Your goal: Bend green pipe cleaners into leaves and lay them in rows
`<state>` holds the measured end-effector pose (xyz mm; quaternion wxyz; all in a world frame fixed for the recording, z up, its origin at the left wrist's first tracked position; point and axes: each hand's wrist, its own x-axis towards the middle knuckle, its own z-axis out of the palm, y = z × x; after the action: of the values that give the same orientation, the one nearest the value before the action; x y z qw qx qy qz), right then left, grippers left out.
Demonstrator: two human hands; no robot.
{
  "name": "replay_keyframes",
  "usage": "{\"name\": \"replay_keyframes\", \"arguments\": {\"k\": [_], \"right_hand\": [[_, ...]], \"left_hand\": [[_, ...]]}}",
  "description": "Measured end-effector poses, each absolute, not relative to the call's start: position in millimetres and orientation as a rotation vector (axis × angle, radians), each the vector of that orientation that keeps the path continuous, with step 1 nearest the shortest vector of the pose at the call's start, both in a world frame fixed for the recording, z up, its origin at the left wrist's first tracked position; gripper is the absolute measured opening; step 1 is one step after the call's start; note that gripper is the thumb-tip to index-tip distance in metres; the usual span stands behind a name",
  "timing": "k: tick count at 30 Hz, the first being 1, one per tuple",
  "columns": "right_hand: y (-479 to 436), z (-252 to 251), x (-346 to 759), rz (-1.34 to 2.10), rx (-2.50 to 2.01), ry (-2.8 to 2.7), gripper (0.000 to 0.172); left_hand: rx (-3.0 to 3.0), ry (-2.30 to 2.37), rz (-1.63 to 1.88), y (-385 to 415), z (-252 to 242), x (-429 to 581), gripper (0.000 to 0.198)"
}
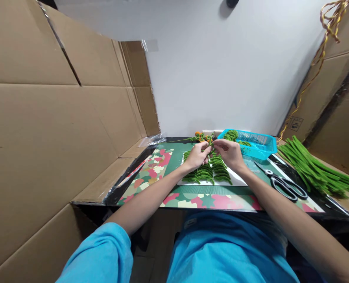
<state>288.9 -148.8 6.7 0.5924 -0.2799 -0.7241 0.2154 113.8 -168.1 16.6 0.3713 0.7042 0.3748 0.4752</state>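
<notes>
My left hand (197, 155) and my right hand (230, 153) meet above the middle of the table, fingers pinched together on a green pipe-cleaner stem (210, 141). The stem carries small orange flowers (199, 136) and a thin green wire runs off to the left. Under my hands, two rows of bent green pipe-cleaner leaves (209, 172) lie on a white sheet (239, 180).
A blue plastic basket (258, 144) with green pieces stands at the back right. Black-handled scissors (286, 185) lie right of the sheet. A bundle of long green pipe cleaners (316, 169) lies at the far right. Cardboard boxes (59, 129) wall in the left and right sides.
</notes>
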Motion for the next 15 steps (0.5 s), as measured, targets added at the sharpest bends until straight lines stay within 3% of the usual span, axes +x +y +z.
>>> {"name": "replay_keyframes", "arguments": {"k": [9, 15], "right_hand": [[-153.7, 15.0, 290.6, 0.662, -0.570, -1.634, 0.032], [-153.1, 15.3, 291.4, 0.671, -0.545, -1.601, 0.028]], "left_hand": [[1.720, 0.880, 1.334, -165.7, 18.8, 113.6, 0.047], [1.761, 0.891, 1.286, -167.8, 20.2, 113.4, 0.047]]}}
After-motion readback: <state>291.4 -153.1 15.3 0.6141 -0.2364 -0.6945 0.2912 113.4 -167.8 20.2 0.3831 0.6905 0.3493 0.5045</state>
